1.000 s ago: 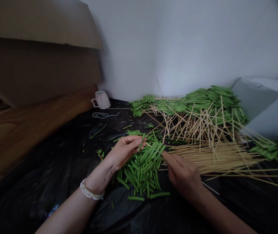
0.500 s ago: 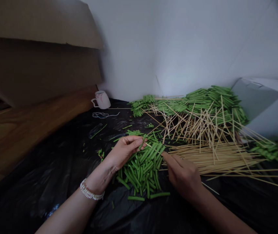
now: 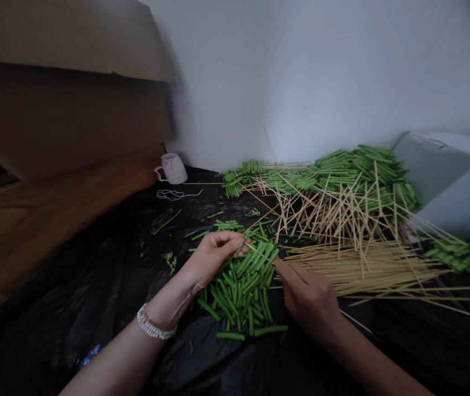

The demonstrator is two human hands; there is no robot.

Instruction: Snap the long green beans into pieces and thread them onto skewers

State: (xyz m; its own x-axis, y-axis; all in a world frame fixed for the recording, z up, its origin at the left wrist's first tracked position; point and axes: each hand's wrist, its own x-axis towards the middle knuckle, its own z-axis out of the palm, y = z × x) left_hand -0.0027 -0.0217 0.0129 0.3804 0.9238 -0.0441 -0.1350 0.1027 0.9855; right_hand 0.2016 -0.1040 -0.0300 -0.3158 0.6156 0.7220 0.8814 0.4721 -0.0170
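Observation:
My right hand (image 3: 311,294) is closed around a thin wooden skewer (image 3: 253,247), which slants up to the left. Several cut green stem pieces (image 3: 255,263) sit side by side along it, close to my right fingertips. At the skewer's far tip, the thumb and fingers of my left hand (image 3: 218,250) are pinched together on a green stem piece, mostly covered by the fingers. Below both hands lies a loose heap of cut green stems (image 3: 235,300). A beaded bracelet (image 3: 152,324) circles my left wrist.
Bare skewers (image 3: 367,267) lie in a pile at right. Behind them, loaded skewers (image 3: 354,170) are stacked against the wall, sticks pointing toward me. A mug (image 3: 173,168) and tangled string (image 3: 173,194) stand left on black plastic sheeting (image 3: 115,275). Cardboard (image 3: 70,110) is at upper left.
The green piece that stood upright between my left thumb and finger is now mostly hidden. My left fingers have shifted slightly right at the skewer's tip; my right hand has hardly moved.

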